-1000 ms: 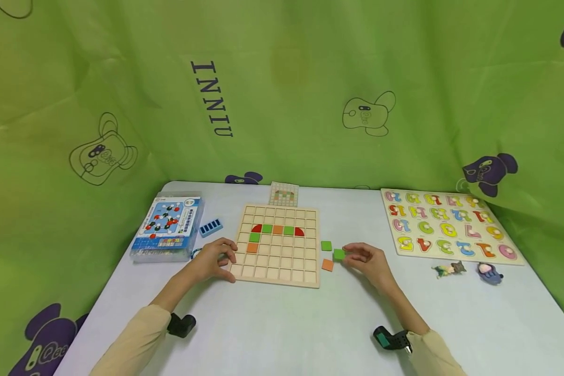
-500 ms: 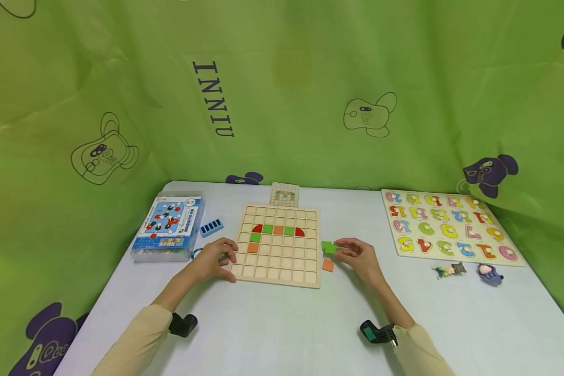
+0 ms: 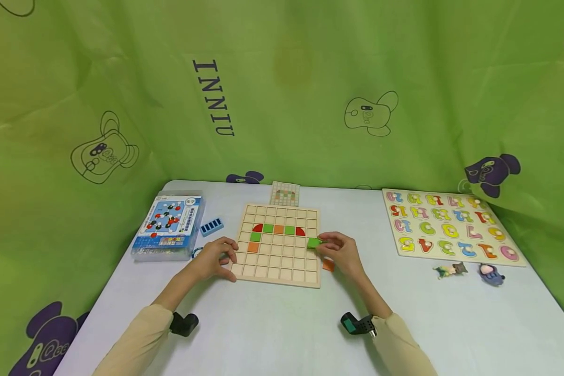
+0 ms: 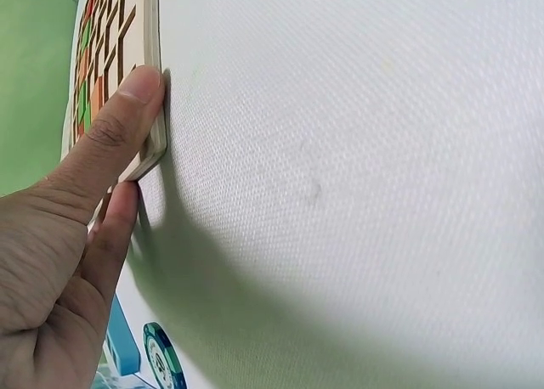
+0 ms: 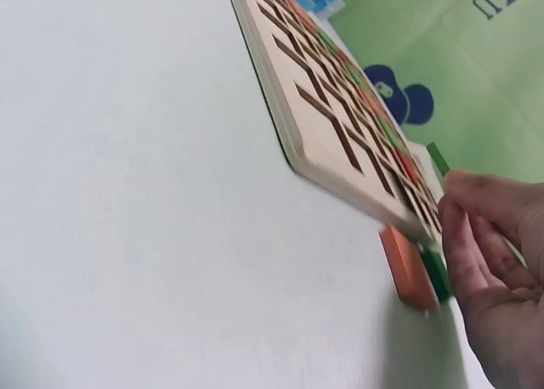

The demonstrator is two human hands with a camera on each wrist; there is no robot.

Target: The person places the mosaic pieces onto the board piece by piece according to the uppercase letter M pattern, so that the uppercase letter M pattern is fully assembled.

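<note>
- Step in hand: I judge this to be placement of a tile. The right hand (image 3: 340, 253) holds a green square tile (image 3: 314, 242) over the right edge of the wooden grid board (image 3: 278, 259), about level with the row below the coloured row.
- Right hand state: the fingers (image 5: 476, 228) are curled and pinch the green tile at its right side. In the right wrist view only a thin green edge (image 5: 439, 160) shows above the fingertips, so I cannot tell whether the tile already touches the board.
- Left hand (image 3: 212, 259) state: the thumb (image 4: 115, 130) presses flat against the board's near left corner, the fingers lie loosely curved along the left edge. It grips nothing; I read it as steadying the board.
- Board contents: one row carries a red quarter-round, green, orange, green and a second red quarter-round (image 3: 300, 231). Below its left end sit a green tile (image 3: 256, 236) and an orange tile (image 3: 252, 247).
- Loose stock: an orange tile (image 3: 328, 265) lies on the table (image 3: 272, 324) just beside the board's right edge, partly hidden by the right hand. The right wrist view shows another green piece (image 5: 439, 274) just behind it.
- Reference: a small pattern card (image 3: 284, 194) lies beyond the board's far edge.
- Next move, as I judge it: square the tile to the empty cell, lower it flat, and release only once it is seated, with the left hand holding the board against sliding.
</note>
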